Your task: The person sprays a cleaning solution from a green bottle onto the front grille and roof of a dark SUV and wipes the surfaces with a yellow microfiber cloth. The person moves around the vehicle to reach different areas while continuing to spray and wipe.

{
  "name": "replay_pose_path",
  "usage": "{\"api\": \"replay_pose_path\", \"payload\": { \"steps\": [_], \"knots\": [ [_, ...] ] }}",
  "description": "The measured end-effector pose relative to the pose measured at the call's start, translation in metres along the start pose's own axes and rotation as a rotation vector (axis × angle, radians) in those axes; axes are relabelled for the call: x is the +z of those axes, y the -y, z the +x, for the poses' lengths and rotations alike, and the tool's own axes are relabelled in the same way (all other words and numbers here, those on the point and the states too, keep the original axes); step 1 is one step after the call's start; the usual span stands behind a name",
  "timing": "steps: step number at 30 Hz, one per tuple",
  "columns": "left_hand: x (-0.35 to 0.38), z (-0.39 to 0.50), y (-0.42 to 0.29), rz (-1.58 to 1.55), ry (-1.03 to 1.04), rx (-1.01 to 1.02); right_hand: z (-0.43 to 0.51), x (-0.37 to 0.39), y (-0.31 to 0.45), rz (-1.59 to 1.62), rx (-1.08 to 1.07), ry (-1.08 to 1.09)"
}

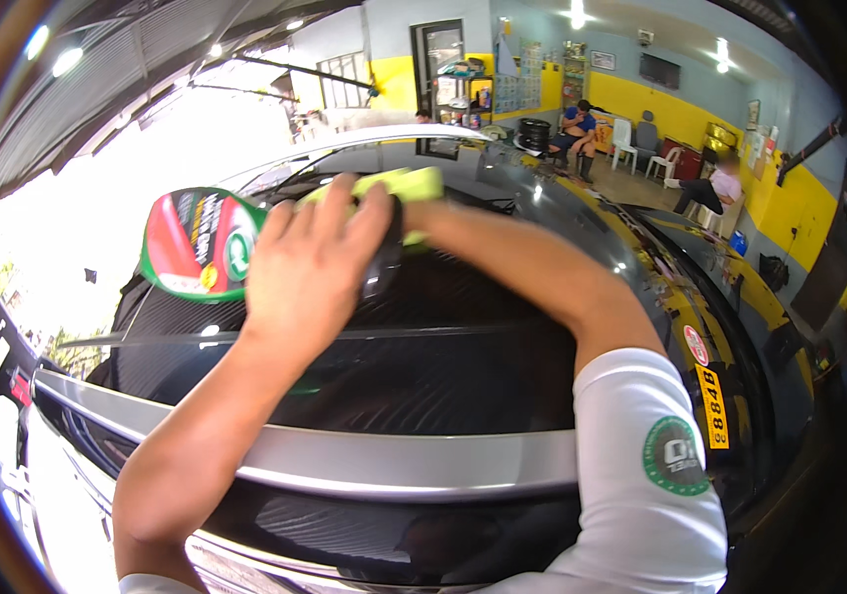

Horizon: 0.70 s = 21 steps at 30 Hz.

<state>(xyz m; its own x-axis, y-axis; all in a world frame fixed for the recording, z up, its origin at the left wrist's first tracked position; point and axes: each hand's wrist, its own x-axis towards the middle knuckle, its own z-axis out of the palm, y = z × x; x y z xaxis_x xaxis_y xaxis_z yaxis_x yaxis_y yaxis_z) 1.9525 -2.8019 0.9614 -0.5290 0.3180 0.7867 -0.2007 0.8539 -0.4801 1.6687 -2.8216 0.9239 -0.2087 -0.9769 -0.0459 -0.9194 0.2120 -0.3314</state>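
Observation:
My left hand (312,260) grips a green spray bottle (197,245), tipped on its side, with a red and black label that bears writing. Its black spray head (385,260) sticks out on the right of my fingers. Just behind it is my right hand (417,215), blurred and mostly hidden, with a yellow-green cloth (416,184) in its grasp. Both hands are above the glossy dark body of a car (423,371). Across the car, nearer to me, runs a silver trim strip (423,457).
A yellow plate (713,407) and a round sticker (696,345) are on the car's right side. Two seated people, one in blue (578,126) and one in pink (724,182), are at the back right. White chairs (622,141), stacked black tyres or rims (534,136) and a shelf (464,96) stand there.

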Motion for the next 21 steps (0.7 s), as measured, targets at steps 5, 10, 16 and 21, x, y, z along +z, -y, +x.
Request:
{"api": "replay_pose_path", "payload": {
  "steps": [5,10,16,21],
  "knots": [
    [-0.008,0.003,-0.003,0.022,0.057,-0.005,-0.033,-0.003,-0.009,0.012,0.01,-0.03],
    [-0.002,0.003,0.003,0.077,0.024,0.008,-0.144,-0.064,-0.215,0.09,0.554,-0.303],
    [0.013,0.009,0.011,0.028,0.005,-0.156,-0.154,-0.068,-0.265,0.175,0.711,-0.353],
    [0.0,0.001,0.025,0.088,-0.046,-0.154,-0.01,-0.017,-0.028,0.001,0.073,-0.016]
  ]
}}
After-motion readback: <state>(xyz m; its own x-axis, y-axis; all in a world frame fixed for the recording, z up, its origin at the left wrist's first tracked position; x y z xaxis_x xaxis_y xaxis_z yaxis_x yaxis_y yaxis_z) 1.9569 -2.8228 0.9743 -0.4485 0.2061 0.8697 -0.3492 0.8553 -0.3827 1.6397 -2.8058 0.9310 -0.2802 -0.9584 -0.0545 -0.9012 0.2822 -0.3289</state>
